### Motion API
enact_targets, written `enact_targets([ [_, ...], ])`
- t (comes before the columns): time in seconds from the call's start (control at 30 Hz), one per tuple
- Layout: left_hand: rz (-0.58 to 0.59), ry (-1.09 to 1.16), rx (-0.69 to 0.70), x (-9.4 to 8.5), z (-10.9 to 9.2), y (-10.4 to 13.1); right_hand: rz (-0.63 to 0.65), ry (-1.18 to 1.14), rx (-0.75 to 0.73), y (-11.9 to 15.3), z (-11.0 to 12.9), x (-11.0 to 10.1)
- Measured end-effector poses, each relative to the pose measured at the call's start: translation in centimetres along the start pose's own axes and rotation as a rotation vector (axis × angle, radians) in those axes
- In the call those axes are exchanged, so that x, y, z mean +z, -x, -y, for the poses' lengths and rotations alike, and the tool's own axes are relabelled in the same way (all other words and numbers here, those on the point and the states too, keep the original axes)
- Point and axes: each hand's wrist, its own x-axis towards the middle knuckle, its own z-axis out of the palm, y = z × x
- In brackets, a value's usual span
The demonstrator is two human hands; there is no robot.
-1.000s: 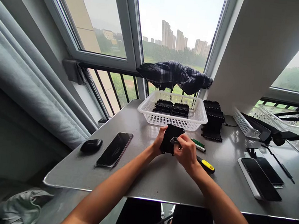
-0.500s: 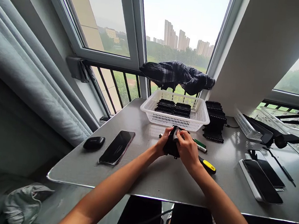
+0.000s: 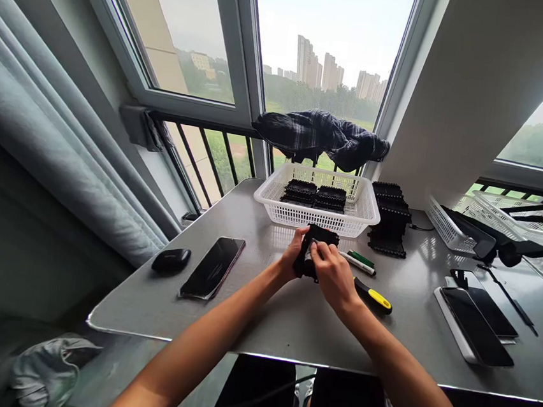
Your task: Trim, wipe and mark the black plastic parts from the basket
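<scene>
My left hand (image 3: 291, 255) grips a black plastic part (image 3: 325, 234) with toothed edges by its left side, above the table. The fingers of my right hand (image 3: 335, 273) are closed on a small crumpled greyish-white cloth or wipe (image 3: 309, 250) and press it against the face of the part. Most of the wipe is hidden under the fingertips. Just right of my right hand lie a green-and-white marker pen (image 3: 360, 263) and a tool with a yellow-and-black handle (image 3: 378, 300); its other end is hidden by my hand.
Behind my hands stands a white plastic basket (image 3: 271, 207) with stacked black parts (image 3: 330, 197). More black parts (image 3: 389, 218) are piled to its right. A phone (image 3: 212, 268) and a black case (image 3: 170, 260) lie left; more phones (image 3: 475, 325) and baskets (image 3: 451, 230) are right.
The black part has tilted and shifted slightly left. My right hand has slid the wipe down and left across its face.
</scene>
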Motion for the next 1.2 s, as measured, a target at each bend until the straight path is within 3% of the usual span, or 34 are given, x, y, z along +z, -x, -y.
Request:
enact_targets([
  [0.17, -0.032, 0.076, 0.142, -0.3, -0.7, -0.3, 0.034, -0.074, -0.105, 0.0, 0.7, 0.7],
  [0.4, -0.022, 0.026, 0.191, -0.7, -0.8, -0.2, 0.013, -0.409, -0.052, 0.1, 0.0, 1.2],
  [0.53, -0.028, -0.011, 0.236, -0.7, -0.7, -0.3, -0.064, -0.663, 0.166, -0.2, -0.3, 0.9],
  [0.67, -0.03, -0.037, 0.219, -0.5, -0.7, -0.1, -0.38, -0.943, 0.477, -0.7, -1.1, 0.9],
  [0.73, 0.008, -0.079, 0.184, -0.3, -0.4, 0.1, -0.453, -1.051, 0.589, -0.9, -1.4, 0.9],
  [0.9, 0.107, -0.244, 0.109, 0.0, 1.0, 0.2, -0.354, -1.264, 0.599, -1.0, -1.2, 0.9],
  [1.2, 0.035, -0.191, 0.158, 0.4, 0.8, 0.6, -0.194, -1.443, 0.53, -1.1, -0.1, 1.1],
])
